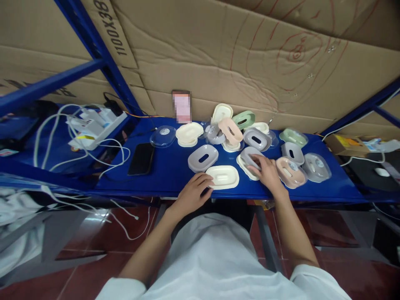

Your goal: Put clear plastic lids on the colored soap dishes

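My left hand [196,191] pinches the left end of a cream oval plastic tray [223,177] near the shelf's front edge. To the right, my right hand [268,171] has its fingers closed on a grey oval plastic dish [249,156], which sits over a cream piece [246,168]. A lilac-grey dish with a slot [196,160] lies just behind the cream tray. Beside my right wrist are a peach dish under a clear lid [292,177] and a grey slotted dish [293,153].
Behind my hands are a pile with a peach slotted dish [230,131], a green one [244,120] and stacked cream trays [189,132]. A clear lid [163,136], a black phone [141,159] and a power strip [96,131] with white cables are at left. Cardboard [200,54] walls the back.
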Demonstrator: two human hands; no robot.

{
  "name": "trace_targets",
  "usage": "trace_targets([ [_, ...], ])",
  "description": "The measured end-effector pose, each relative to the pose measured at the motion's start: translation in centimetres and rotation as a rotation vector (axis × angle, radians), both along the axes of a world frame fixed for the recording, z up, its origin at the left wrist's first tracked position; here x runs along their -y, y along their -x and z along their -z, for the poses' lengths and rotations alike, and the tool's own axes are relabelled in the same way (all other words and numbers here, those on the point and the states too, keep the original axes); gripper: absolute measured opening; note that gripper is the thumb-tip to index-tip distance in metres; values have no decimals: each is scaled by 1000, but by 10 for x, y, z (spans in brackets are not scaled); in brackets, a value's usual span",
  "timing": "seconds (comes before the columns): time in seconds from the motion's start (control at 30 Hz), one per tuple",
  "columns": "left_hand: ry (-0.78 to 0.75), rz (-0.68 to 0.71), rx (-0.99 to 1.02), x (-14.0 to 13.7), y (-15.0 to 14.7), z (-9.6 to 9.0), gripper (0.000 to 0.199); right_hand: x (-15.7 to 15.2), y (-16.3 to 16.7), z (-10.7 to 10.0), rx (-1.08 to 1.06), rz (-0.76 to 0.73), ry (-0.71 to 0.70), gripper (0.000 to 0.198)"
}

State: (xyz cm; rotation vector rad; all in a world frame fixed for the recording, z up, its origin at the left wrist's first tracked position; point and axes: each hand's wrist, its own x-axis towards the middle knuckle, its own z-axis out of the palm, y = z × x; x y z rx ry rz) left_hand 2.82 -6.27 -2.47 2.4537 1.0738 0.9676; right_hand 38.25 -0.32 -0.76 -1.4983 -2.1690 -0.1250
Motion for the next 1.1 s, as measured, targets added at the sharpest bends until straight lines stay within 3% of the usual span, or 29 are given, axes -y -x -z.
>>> trace_targets([
  [0.2,13,-35,15,4,2,4,20,18,31,-16,-28,-127,-50,35],
  [0.33,1,-125,40,6,3,7,51,42,71,-9,-28,-376,28,36],
  [0.43,-7,-101,10,5,4,9,62,51,92,0,-32,-458,65,37],
  [0.67,-70,-91,15,0,5,12,35,52,102,7,-37,-489,83,41],
  [0.97,-116,-108,68,6,2,12,24,57,102,13,-9,-461,88,36],
  [1.03,-151,-153,132,1,8,7,24,56,102,14,-19,-459,87,34],
  [1.1,-211,-294,166,-11,22,-3,23,56,102,14,-27,-455,81,33],
])
